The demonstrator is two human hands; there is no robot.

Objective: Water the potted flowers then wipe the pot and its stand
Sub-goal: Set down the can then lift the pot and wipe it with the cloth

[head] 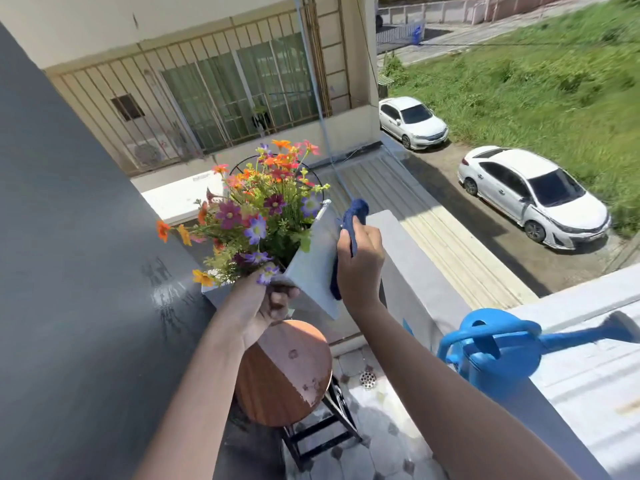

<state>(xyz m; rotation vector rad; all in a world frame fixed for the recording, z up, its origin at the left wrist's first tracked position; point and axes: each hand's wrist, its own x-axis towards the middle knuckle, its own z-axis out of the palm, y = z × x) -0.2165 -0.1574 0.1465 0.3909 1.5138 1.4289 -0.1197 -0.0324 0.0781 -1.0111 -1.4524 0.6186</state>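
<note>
A white square pot (313, 268) full of colourful flowers (256, 216) is lifted off its stand and tilted. My left hand (268, 304) grips the pot's near rim corner. My right hand (360, 261) presses a dark blue cloth (351, 221) against the pot's right side. Below the pot stands the round wooden stool (287, 374) with black legs, its top bare and marked with wet spots. A blue watering can (491, 344) rests on the balcony ledge at the right, spout pointing right.
A dark grey wall (69, 271) closes the left side. The white balcony parapet (426, 289) runs along the right. A floor drain (367, 379) sits in the tiled floor beside the stool. Far below are roofs and two parked white cars.
</note>
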